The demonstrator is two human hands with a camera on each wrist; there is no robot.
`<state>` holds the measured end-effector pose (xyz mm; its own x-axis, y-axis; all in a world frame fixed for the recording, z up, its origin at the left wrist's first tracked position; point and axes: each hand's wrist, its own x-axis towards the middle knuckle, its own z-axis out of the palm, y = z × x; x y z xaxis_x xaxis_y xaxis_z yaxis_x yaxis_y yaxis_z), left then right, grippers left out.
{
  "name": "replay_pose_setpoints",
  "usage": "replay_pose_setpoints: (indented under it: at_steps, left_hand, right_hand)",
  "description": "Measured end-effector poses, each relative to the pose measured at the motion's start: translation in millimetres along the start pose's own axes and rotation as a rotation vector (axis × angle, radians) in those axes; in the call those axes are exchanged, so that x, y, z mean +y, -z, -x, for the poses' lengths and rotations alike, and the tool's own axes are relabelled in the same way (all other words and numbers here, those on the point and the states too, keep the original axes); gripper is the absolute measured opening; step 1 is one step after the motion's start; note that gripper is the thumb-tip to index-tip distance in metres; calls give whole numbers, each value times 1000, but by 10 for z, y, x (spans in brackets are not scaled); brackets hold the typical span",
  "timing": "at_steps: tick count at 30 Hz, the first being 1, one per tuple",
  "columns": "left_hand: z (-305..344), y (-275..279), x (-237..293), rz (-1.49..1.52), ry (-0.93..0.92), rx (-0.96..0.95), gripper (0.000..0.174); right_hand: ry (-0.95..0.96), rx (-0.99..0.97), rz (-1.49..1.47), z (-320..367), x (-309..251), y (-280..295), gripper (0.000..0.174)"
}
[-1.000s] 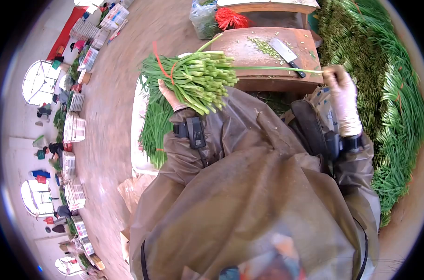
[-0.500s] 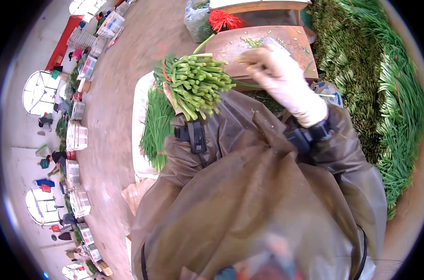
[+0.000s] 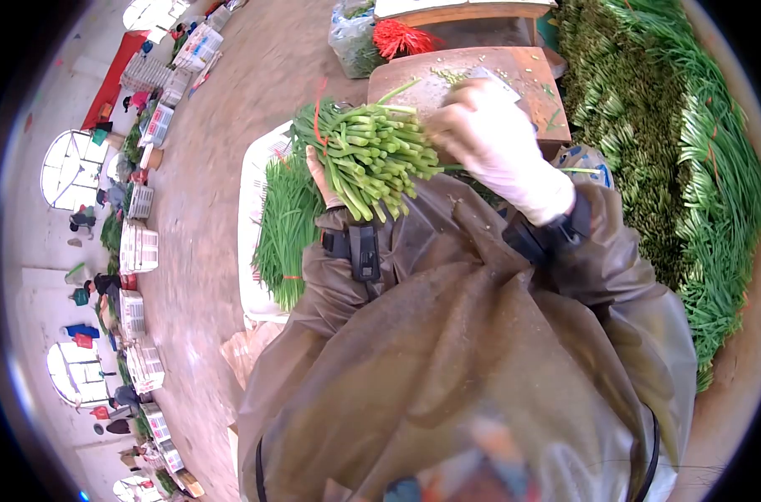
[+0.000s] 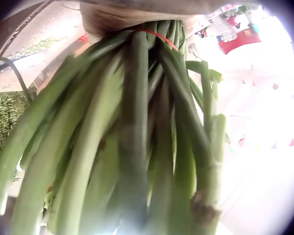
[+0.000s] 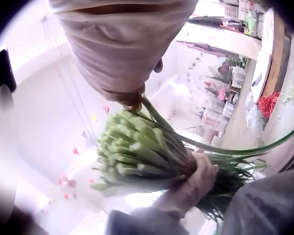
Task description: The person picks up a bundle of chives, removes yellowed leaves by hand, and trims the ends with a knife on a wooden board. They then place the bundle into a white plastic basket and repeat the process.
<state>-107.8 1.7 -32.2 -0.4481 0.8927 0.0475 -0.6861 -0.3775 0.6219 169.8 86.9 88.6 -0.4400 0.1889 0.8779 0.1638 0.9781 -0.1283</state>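
My left hand (image 3: 322,177) grips a thick bunch of green leafy stalks (image 3: 376,159), their pale cut ends facing right. A red tie (image 4: 159,36) goes round the bunch close to this hand. At the cut ends is my gloved right hand (image 3: 498,142), fingers bent and tips together. In the right wrist view its fingertips pinch a single long green stalk (image 5: 225,148), which curves away to the right beside the bunch. Part of that stalk passes behind the right hand in the head view. The left fingers (image 5: 201,177) wrap round the bunch below the cut ends.
A brown wooden table (image 3: 527,71) ahead holds chopped bits (image 3: 449,77) and a partly hidden knife blade (image 3: 493,77). Red ties (image 3: 401,38) lie behind it. On the left a white crate (image 3: 251,226) holds tied greens (image 3: 282,238); piled greens (image 3: 707,184) line the right.
My right hand has come in from the far right, where it held a stalk stretched out, to the bunch's cut ends. The left hand and bunch have shifted slightly, lately rightward.
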Motion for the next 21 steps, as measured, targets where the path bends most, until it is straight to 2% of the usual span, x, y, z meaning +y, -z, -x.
replay_pose_setpoints:
  at_steps: [1, 2, 3, 5, 6, 7, 8, 9, 10, 12, 13, 15, 17, 18, 19, 21]
  left_hand:
    - [-46, 70, 78, 5, -7, 0, 81]
    - [-107, 202, 220, 21, 54, -95, 82]
    - [-148, 303, 323, 36, 114, -188, 83]
    - [-62, 272, 420, 121, 38, -235, 86]
    - [-21, 252, 470, 164, 1, -260, 89]
    - [9, 156, 463, 240, -24, -348, 90]
    - [39, 62, 456, 318, -43, -439, 92]
    - [70, -30, 449, 395, -55, -532, 94]
    - [25, -3, 428, 371, -28, -490, 94]
    - [-5, 195, 303, 402, -44, -424, 89]
    - [2, 184, 272, 402, -47, -420, 89]
    - [-3, 95, 257, 384, 23, -221, 88]
    - [65, 61, 317, 42, 27, -163, 86]
    - [100, -65, 292, 13, -50, -113, 86]
    - [142, -226, 254, -12, -123, -60, 86]
    - [165, -313, 234, -24, -118, -47, 85]
  right_hand:
    - [-14, 108, -16, 38, 20, 92, 18]
    - [-82, 182, -74, 78, 56, 269, 16]
    - [-283, 237, -228, 137, 90, 528, 13]
    - [-704, 305, -493, 268, 370, 931, 9]
    - [-769, 319, -554, 528, 739, 1003, 12]
    - [-893, -21, 48, 559, 847, 1124, 17]
    - [-891, -286, 279, 611, 869, 1075, 17]
    - [-894, -313, 173, 643, 812, 949, 17]
    - [-902, -339, 66, 673, 756, 823, 16]
    - [-790, -93, -501, 440, 277, 487, 14]
    - [-674, -61, -621, 322, 101, 387, 14]
    - [-609, -92, -595, 196, -37, 283, 12]
    - [-569, -133, -559, 212, -80, 260, 10]
    - [-547, -153, -541, 221, -101, 247, 9]
    - [-679, -145, -649, 305, -75, 248, 7]
    - [-823, -93, -785, 353, -70, 322, 5]
